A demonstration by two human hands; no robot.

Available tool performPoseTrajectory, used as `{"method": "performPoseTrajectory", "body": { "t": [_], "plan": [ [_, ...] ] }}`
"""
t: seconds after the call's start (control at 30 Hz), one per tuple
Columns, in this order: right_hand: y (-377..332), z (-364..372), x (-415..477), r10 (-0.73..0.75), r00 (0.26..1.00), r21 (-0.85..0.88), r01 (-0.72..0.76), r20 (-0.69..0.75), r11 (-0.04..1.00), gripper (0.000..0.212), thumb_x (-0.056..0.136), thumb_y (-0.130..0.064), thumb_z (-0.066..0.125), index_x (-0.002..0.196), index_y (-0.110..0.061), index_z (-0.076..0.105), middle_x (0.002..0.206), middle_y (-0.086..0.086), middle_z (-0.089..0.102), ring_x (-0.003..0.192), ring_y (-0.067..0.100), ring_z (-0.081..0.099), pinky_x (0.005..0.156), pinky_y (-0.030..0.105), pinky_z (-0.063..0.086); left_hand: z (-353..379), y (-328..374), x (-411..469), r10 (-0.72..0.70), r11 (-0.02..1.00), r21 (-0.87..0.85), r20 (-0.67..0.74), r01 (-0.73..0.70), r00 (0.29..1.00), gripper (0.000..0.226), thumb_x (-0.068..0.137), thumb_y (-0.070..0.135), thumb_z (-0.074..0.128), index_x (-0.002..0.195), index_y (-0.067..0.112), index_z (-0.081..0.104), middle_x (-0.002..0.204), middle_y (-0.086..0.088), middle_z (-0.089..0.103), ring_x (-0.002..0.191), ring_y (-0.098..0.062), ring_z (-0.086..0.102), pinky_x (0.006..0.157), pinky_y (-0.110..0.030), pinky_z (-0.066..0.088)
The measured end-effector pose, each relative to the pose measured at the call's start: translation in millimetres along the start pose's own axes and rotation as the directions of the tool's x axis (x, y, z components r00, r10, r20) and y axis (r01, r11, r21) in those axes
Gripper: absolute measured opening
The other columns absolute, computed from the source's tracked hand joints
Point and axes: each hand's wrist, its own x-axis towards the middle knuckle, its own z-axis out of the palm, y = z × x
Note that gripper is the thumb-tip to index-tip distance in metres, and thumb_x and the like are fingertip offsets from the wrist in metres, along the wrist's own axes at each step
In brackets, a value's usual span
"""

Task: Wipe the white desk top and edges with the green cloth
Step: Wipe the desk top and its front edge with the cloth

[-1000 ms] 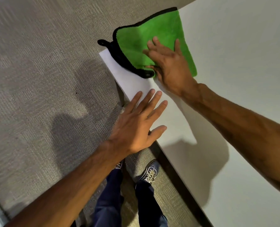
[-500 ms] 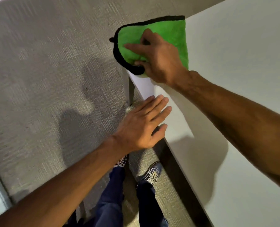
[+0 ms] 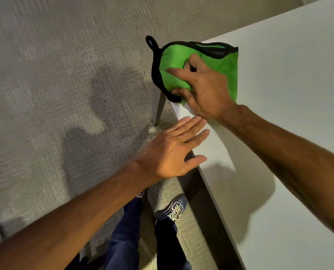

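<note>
Grey carpet [image 3: 64, 94] is seen across the left half of the frame, and the right half is taken up by the white desk [image 3: 291, 117]. Its near edge is laid diagonally, from a corner in the upper middle of the frame down to the lower right. A slanted desk leg [image 3: 159, 109] is visible just under that corner, and a laced shoe [image 3: 175, 208] is seen on the carpet at the bottom centre.

The green cloth [image 3: 227, 75] is draped over that corner, bunched, with its black trim [image 3: 154, 73] hanging past the desk to the left. It is gripped by the right hand [image 3: 207, 92]: the index finger is stretched across the fabric, while the thumb and other fingers are curled into it at the corner.

The left hand [image 3: 174, 152] is held flat with straight fingers and grips nothing. It is placed just below the right hand, its fingertips over the near edge; whether the desk is touched cannot be told.

The coming stroke is judged to turn on one relation. The cloth is at the far end of the near edge, up-frame from both hands, and the unwiped edge runs back down-frame toward the body. The right hand is already on the cloth, so a pull along that diagonal is likely. The left hand lies in that path and would probably have to be lifted clear.
</note>
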Motion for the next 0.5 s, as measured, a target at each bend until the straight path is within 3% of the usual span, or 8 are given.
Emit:
{"method": "performPoseTrajectory", "body": {
  "t": [0.17,0.3,0.5],
  "plan": [
    [-1,4,2,0.04,0.998,-0.035,-0.042,-0.05,0.999,0.049,0.095,-0.047,0.062,0.142,-0.036,0.056,0.121,0.007,0.054,0.097,0.021,0.059,0.059,0.035,0.052,-3,3,2,-0.027,0.999,0.037,0.035,0.026,0.999,0.059,0.091,0.046,0.069,0.134,0.006,0.063,0.146,-0.014,0.055,0.14,-0.026,0.049,0.118,-0.042,0.037],
    [9,-2,-24,0.009,1.0,-0.043,-0.009,-0.011,0.999,0.05,0.097,-0.048,0.058,0.144,-0.032,0.055,0.118,0.009,0.054,0.096,0.023,0.058,0.061,0.038,0.054,-3,2,2,-0.033,0.999,0.038,0.075,0.03,0.997,0.062,0.091,0.05,0.067,0.136,0.008,0.062,0.146,-0.014,0.056,0.139,-0.027,0.049,0.117,-0.042,0.039],
    [33,-5,-65,0.047,0.998,-0.051,-0.049,-0.04,0.998,0.051,0.101,-0.054,0.05,0.146,-0.03,0.055,0.116,0.011,0.055,0.094,0.024,0.06,0.059,0.039,0.056,1,4,1,-0.002,0.998,0.056,0.021,0.001,1.0,0.058,0.092,0.048,0.067,0.132,0.005,0.065,0.145,-0.015,0.056,0.14,-0.026,0.049,0.118,-0.042,0.038]
  ]
}}
